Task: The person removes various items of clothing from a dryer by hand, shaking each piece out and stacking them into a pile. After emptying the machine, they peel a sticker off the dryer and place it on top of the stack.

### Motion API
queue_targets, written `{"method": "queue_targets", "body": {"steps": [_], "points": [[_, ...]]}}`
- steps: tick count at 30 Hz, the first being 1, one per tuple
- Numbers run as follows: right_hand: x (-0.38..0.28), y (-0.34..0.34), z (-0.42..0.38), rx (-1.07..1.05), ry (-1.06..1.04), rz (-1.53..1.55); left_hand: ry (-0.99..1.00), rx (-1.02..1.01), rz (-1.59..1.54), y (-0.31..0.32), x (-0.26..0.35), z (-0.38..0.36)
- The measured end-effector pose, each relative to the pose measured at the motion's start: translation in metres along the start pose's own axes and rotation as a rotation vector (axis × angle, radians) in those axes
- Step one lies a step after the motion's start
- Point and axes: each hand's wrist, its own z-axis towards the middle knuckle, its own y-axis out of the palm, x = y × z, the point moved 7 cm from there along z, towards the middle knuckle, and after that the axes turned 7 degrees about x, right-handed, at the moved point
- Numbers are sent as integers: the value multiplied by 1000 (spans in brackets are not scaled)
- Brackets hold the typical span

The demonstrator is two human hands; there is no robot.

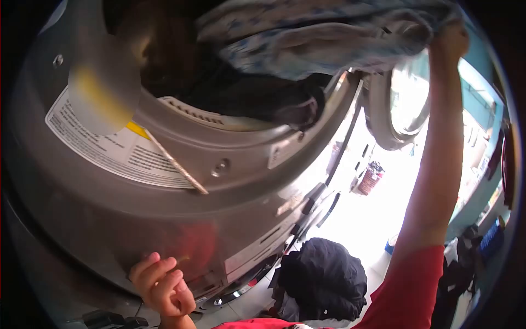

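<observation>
My right hand [452, 39] is raised at the upper right and grips a pale cloth with a bluish pattern [329, 46]. The cloth is bunched and stretches across the round opening of a grey front-loading machine [219, 205]. Below it, dark clothes [246, 98] lie in the opening, some over the lower rim. Down at the lower left, my left hand [164, 285] is beside the machine's front, its fingers loosely bent and slightly apart. I see nothing in it.
The machine's round door [383, 115] stands swung out to the right. A dark heap of cloth [326, 277] lies on the tiled floor. Farther off is a reddish basket [371, 178]. A printed label [148, 156] is on the machine's front.
</observation>
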Motion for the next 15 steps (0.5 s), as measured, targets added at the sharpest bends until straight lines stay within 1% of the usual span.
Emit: {"method": "queue_targets", "body": {"steps": [1, 3, 4, 5, 6, 7, 8, 9, 10, 11, 12, 13, 15], "points": [[-10, -23, 10, 0, 24, 30, 8, -9, -28, 1, 6, -3], [-26, -58, 17, -48, 86, 69, -126, 27, -320, 9, 11, -12], [-30, -73, 15, -81, 137, 81, -232, -51, -509, 27, 21, -18], [-34, -86, 7, -121, 200, 92, -246, -180, -626, 46, 34, -26], [-34, -98, -2, -159, 284, 103, -433, -241, -841, 67, 50, -43], [-33, -108, -13, -202, 380, 108, -452, -265, -934, 86, 69, -45], [-31, -118, -30, -235, 481, 100, -417, -341, -949, 104, 89, -43], [-21, -129, -49, -391, 614, 157, -343, -380, -965, 117, 110, -38], [-12, -140, -63, -501, 611, 129, -387, -450, -1136, 138, 125, -53], [-3, -154, -76, -611, 611, 107, -527, -520, -1271, 153, 147, -64], [-2, -172, -88, -607, 635, 51, -561, -547, -1346, 163, 167, -73], [4, -189, -107, -522, 835, 112, -600, -569, -1411, 172, 185, -83], [7, -225, -148, -310, 1211, 277, -641, -552, -1408, 185, 214, -106]]}}
